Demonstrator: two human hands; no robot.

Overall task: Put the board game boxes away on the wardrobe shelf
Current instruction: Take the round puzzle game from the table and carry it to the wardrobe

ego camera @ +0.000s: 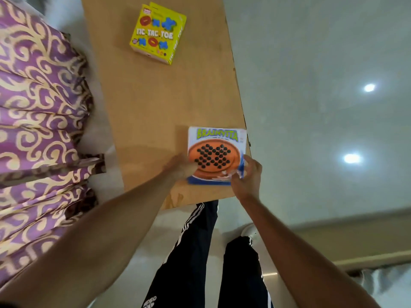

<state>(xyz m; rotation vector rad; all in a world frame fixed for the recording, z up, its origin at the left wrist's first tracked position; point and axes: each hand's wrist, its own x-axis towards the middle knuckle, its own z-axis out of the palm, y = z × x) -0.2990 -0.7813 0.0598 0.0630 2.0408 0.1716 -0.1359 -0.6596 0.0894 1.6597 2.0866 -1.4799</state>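
Observation:
A flat blue and white Brainvita box (216, 150) with an orange board picture lies near the right front corner of the wooden table (155, 103). My left hand (181, 166) is at its left edge with the thumb on the lid. My right hand (246, 174) curls round its right front corner. Farther back on the table stands a yellow Tic Tac Toe box (158, 33), apart from both hands. The left hand is blurred. No wardrobe shelf is in view.
A purple curtain (40, 121) with gold swirls hangs close along the table's left side. Pale shiny floor (322, 107) lies to the right, reflecting ceiling lights. My legs in dark striped trousers (195, 252) stand at the table's near edge.

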